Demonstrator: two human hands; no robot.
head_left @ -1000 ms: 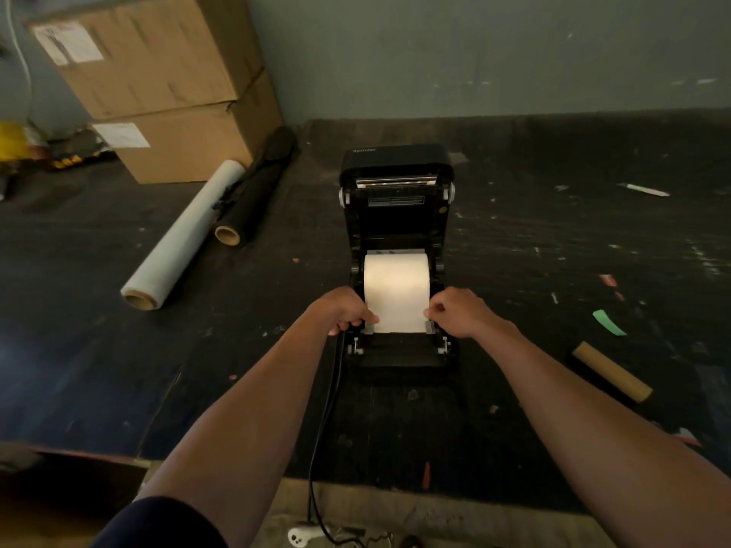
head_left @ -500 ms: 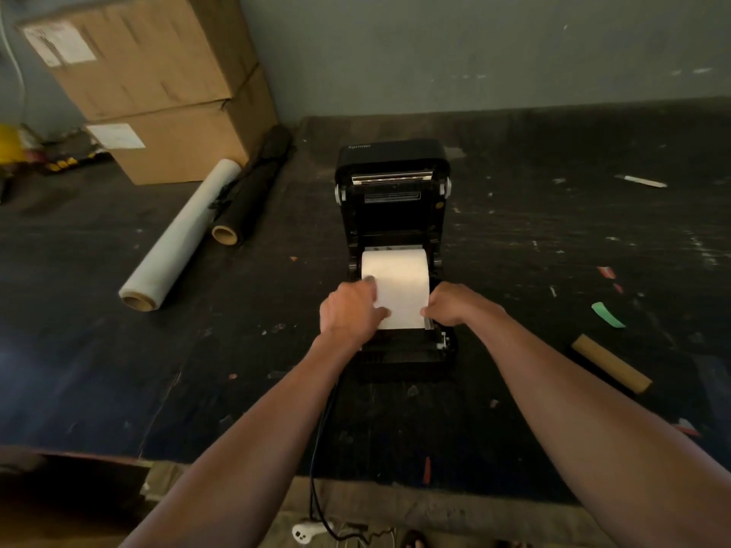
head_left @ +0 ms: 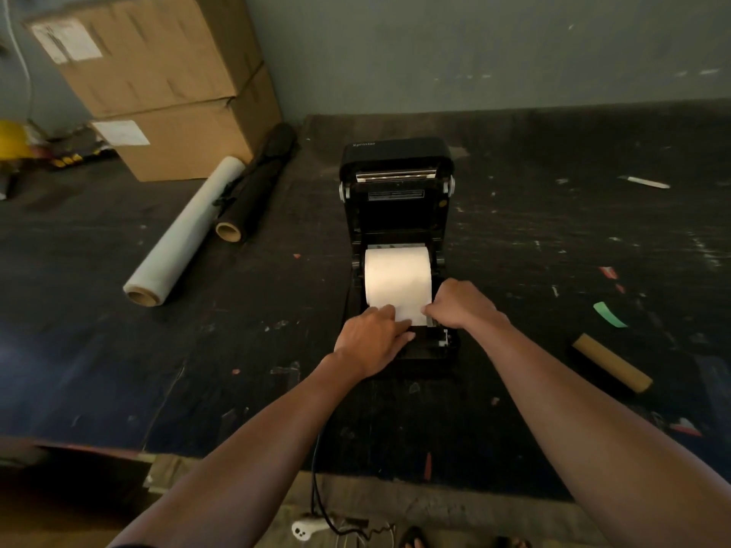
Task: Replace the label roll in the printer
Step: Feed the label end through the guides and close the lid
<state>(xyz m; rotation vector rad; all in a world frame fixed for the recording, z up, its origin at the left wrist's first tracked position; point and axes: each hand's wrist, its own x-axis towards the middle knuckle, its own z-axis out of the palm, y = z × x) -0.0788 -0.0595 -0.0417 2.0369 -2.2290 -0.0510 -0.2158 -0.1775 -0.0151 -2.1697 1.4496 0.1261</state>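
Note:
A black label printer (head_left: 396,168) stands mid-table with its lid tipped up and back. A white label roll (head_left: 396,276) sits in its open bay, and its paper end runs down toward the front. My left hand (head_left: 370,340) lies over the printer's front left, fingers pressing on the lower left of the paper end. My right hand (head_left: 461,304) is curled at the paper's right edge, its fingertips touching the paper next to the right guide. The front slot is partly hidden under both hands.
Two stacked cardboard boxes (head_left: 166,85) stand at the back left. A clear film roll (head_left: 184,233) and a black roll (head_left: 255,183) lie beside them. An empty cardboard core (head_left: 611,361) and a green scrap (head_left: 609,314) lie at the right. A black cable (head_left: 316,496) hangs off the near table edge.
My left hand slid from the printer's left side onto the paper end, then down to the front. My right hand stayed at the right edge. The camera view shifted slightly.

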